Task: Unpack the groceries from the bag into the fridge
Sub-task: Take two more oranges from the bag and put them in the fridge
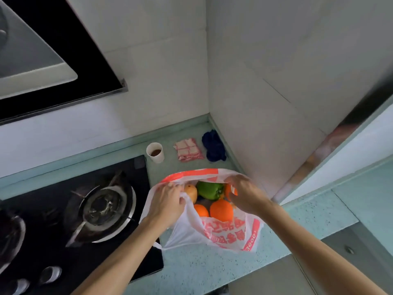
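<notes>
- Progress: you are at the start. The plastic bag (212, 228) sits on the countertop (212, 271) near its front edge, just right of the gas hob (85, 209), and looks full. No item is out of it yet.
- Contents seen through the mouth: a green pepper (209, 189), two oranges (221, 209), a yellowish fruit (191, 192). Anything deeper is hidden.
- Your left hand (168, 205) pinches the left rim of the bag, fingers closed on the plastic.
- Your right hand (244, 194) grips the right rim likewise; together they spread the mouth open.
- The produce lies between your two hands, just below the fingers; neither hand touches any of it.
- Toward the back corner of the countertop: a paper cup (156, 153), a folded cloth (188, 150), a dark blue cloth (213, 146), all apart from the bag.
- Left to do: everything. The fridge is not clearly identifiable here.
</notes>
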A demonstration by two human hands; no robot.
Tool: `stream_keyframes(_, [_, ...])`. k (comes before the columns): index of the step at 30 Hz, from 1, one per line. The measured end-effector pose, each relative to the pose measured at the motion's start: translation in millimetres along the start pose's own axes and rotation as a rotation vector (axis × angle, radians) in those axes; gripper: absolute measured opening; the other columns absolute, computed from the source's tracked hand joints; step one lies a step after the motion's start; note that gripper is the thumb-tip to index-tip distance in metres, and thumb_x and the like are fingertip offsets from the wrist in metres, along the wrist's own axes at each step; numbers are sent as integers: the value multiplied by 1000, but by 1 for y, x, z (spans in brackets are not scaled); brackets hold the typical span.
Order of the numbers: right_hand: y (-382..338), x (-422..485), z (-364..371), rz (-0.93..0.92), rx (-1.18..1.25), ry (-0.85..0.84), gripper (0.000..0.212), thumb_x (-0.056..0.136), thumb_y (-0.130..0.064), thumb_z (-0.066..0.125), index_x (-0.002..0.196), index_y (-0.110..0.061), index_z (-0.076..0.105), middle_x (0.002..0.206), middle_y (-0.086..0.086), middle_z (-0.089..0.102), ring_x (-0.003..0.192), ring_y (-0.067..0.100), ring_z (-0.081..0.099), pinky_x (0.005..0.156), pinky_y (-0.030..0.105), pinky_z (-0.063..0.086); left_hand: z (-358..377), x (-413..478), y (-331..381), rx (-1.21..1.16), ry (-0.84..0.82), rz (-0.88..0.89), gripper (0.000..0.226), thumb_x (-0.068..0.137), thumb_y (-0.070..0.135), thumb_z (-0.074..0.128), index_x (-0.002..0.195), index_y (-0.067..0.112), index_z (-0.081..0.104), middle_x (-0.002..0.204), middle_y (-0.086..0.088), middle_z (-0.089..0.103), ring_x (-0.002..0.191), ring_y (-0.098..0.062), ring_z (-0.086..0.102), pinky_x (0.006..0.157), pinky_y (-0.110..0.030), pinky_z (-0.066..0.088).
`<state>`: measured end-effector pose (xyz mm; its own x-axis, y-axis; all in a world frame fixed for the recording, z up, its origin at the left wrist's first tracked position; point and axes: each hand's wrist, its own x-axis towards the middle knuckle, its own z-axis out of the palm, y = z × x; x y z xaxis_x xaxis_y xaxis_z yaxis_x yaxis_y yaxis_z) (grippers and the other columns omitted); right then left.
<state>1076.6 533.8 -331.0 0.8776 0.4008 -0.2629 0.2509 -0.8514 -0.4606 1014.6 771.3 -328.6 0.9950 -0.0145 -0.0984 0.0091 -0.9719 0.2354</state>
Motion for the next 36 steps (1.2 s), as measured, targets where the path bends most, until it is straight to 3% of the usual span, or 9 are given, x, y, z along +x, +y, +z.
stream_keyframes(3, [-1, 10, 16, -8, -24, -69, 30, 93, -16, 51, 118, -20, 67, 118, -1, 67, 104, 16, 63, 90, 27, 51, 11, -7, 11, -80, 62, 51, 17, 86, 18, 53, 85, 15, 70, 93, 2, 70, 83, -15, 65, 73, -33, 55])
stream_keyframes(7, [2, 14, 36, -6, -74, -223, 30, 92, -21, 52, 119, -20, 65, 124, 4, 65, 113, 22, 59, 92, 26, 44, 29, -12, 32, -82, -60, 134, 52, 98, 41, 37, 60, 12, 59, 69, -7, 67, 67, -25, 62, 68, -40, 51])
stream_keyframes(10, [5, 16, 48, 58, -128, -280, 35, 91, -37, 55, 121, -20, 61, 125, 4, 64, 114, 24, 59, 92, 31, 46, 39, 0, 30, 129, -245, -8, 45, 98, 44, 43, 86, 7, 67, 86, -14, 71, 79, -32, 67, 62, -35, 48])
stream_keyframes(14, [2, 22, 62, 64, -194, -281, 50, 76, -38, 71, 118, -13, 58, 117, 8, 65, 109, 28, 60, 79, 31, 46, 50, 4, 24, 148, -255, 14, 43, 79, 39, 63, 116, 17, 57, 104, -3, 69, 89, -25, 67, 60, -28, 44])
stream_keyframes(19, [7, 23, 81, -7, -183, -229, 69, 68, -38, 76, 129, -17, 52, 122, 7, 62, 116, 31, 57, 89, 38, 54, 68, -4, 36, 174, -437, 145, 52, 70, 29, 72, 118, 17, 56, 116, -9, 64, 101, -31, 65, 82, -37, 54])
stream_keyframes(24, [9, 11, 64, -23, -191, -322, 58, 69, -55, 72, 120, -30, 59, 113, -4, 68, 101, 21, 65, 84, 30, 52, 49, -11, 32, 89, -425, 142, 47, 66, 38, 76, 106, 18, 61, 108, -5, 65, 99, -26, 65, 78, -30, 52])
stream_keyframes(29, [1, -19, 27, 75, -52, -235, 88, 50, -74, 76, 125, -32, 54, 120, -4, 54, 107, 16, 55, 88, 32, 52, -11, -8, 23, -141, -467, 135, 85, 51, 60, 83, 124, 36, 45, 124, 10, 45, 107, -12, 49, 81, -27, 43])
stream_keyframes(32, [-11, -51, 12, 146, 92, -155, 94, 50, -71, 81, 128, -37, 41, 123, -10, 41, 105, 11, 49, 85, 27, 53, -33, -10, 19, -235, -502, 238, 85, 49, 60, 85, 116, 43, 37, 122, 16, 40, 108, -11, 47, 87, -34, 49])
stream_keyframes(36, [-28, -116, 8, 304, 333, 25, 92, 54, -53, 88, 125, -42, 30, 119, -12, 46, 98, 11, 56, 74, 25, 57, -54, -19, 18, -535, -537, 323, 83, 56, 43, 92, 119, 44, 39, 122, 21, 44, 107, -4, 52, 85, -31, 55])
